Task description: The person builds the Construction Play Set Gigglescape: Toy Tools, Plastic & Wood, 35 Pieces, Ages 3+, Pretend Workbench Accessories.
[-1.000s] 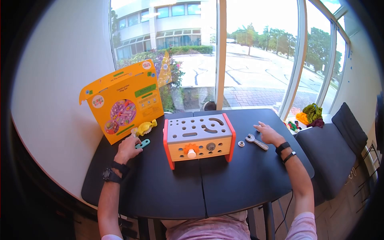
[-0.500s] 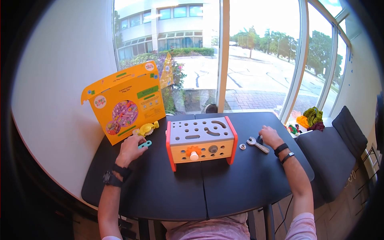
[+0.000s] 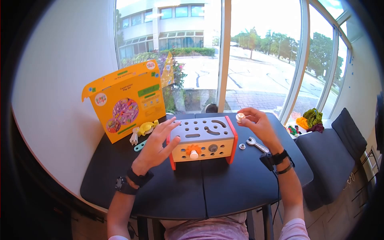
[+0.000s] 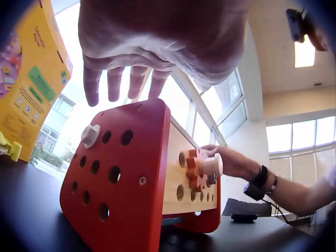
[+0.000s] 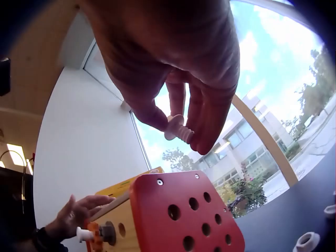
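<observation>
The toy workbench [image 3: 200,132] has a grey top full of holes and red side panels [image 4: 121,173]. On its wooden front are an orange gear [image 3: 193,149] with a white bolt and a grey screw head [image 3: 213,149]. My right hand [image 3: 259,127] pinches a white threaded bolt [image 5: 178,128] between thumb and fingers, above the bench's right end. With fingers extended, my left hand [image 3: 157,147] hovers at the left end of the bench top, holding nothing. A white piece [image 4: 90,135] pokes from the left panel.
Left of the bench lie a teal strip [image 3: 140,145], a yellow piece [image 3: 148,128] and a white piece [image 3: 134,137], before an orange box [image 3: 124,100]. On the right lie a grey wrench [image 3: 257,144] and a small white nut [image 3: 242,146]. A dark chair [image 3: 328,160] stands beyond.
My left hand has let go of the teal strip and moved right to the bench. My right hand has come up and left from beyond the wrench, with a white bolt in its fingers.
</observation>
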The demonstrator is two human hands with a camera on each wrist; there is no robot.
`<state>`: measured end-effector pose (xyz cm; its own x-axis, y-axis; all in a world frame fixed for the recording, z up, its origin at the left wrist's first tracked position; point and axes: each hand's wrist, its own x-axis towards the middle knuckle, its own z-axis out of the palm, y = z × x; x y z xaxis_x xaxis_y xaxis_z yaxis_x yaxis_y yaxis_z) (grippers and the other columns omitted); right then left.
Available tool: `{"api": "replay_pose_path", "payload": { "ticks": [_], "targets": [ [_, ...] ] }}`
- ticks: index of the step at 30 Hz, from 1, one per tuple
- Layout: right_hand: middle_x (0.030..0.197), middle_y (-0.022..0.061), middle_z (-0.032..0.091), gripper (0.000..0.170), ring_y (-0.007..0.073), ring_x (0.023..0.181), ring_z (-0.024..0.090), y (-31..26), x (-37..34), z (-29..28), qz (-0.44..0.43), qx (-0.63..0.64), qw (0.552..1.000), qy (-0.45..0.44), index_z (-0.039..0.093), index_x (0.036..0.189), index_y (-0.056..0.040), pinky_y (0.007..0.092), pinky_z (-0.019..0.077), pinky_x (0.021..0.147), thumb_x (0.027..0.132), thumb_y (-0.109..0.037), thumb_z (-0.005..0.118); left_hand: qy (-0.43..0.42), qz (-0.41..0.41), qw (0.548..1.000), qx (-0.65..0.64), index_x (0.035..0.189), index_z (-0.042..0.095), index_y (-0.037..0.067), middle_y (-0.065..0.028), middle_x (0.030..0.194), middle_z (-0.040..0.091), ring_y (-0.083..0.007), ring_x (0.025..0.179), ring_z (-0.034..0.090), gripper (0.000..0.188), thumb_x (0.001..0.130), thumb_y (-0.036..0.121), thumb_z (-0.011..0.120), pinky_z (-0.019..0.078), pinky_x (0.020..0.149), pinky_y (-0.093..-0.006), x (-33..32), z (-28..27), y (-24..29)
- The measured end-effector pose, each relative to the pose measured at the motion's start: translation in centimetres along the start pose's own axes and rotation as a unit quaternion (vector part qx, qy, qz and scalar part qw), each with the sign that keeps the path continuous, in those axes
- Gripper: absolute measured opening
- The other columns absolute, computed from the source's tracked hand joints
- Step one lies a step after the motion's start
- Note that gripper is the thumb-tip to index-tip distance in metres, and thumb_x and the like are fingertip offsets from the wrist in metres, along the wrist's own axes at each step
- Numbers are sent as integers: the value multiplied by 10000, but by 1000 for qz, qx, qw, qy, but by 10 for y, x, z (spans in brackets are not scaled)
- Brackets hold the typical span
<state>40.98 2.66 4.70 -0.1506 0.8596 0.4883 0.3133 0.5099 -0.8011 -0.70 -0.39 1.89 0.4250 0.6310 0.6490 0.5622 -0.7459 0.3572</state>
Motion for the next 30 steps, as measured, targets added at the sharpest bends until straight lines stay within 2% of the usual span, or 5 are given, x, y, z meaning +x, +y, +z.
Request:
{"api": "replay_pose_path", "payload": {
  "ticks": [1,10,19,25,30],
  "targets": [
    [1163,97,828,345,165,1106,791,-8,-4,8,-6,26,1000,-6,759,1338,4,312,615,996,1043,-171,793,-2,-8,1000,-27,1557,631,46,-215,1696,558,-430,1608,462,481,1150,301,647,320,1341,-528,0,6,1],
    [1152,90,842,329,161,1137,766,0,-11,40,-53,-47,996,-48,799,1253,36,338,571,1054,1055,-225,817,-14,19,999,-30,1439,731,27,-205,1607,649,-464,1651,405,378,1127,238,694,322,1348,-535,-1,19,-12],
    [1182,70,805,298,122,1165,707,10,-12,48,-40,56,996,-51,775,1251,32,345,528,1152,1049,-176,846,-12,20,999,-34,1447,728,22,-205,1608,646,-457,1652,406,390,1128,244,697,322,1347,-533,-2,21,-14],
    [1122,40,777,207,88,1126,698,6,-15,52,5,101,995,-24,735,1088,-30,347,517,1177,1019,-156,885,-11,20,999,-30,1448,733,27,-200,1604,648,-448,1653,406,392,1125,247,704,323,1346,-531,-3,22,-16],
    [1072,32,774,223,72,1093,689,9,-13,55,-29,39,999,-5,695,1005,-48,348,538,1150,1020,-168,883,-10,19,999,-30,1448,735,30,-197,1602,650,-444,1653,407,393,1122,247,711,321,1347,-532,-3,22,-15]
  ]
}}
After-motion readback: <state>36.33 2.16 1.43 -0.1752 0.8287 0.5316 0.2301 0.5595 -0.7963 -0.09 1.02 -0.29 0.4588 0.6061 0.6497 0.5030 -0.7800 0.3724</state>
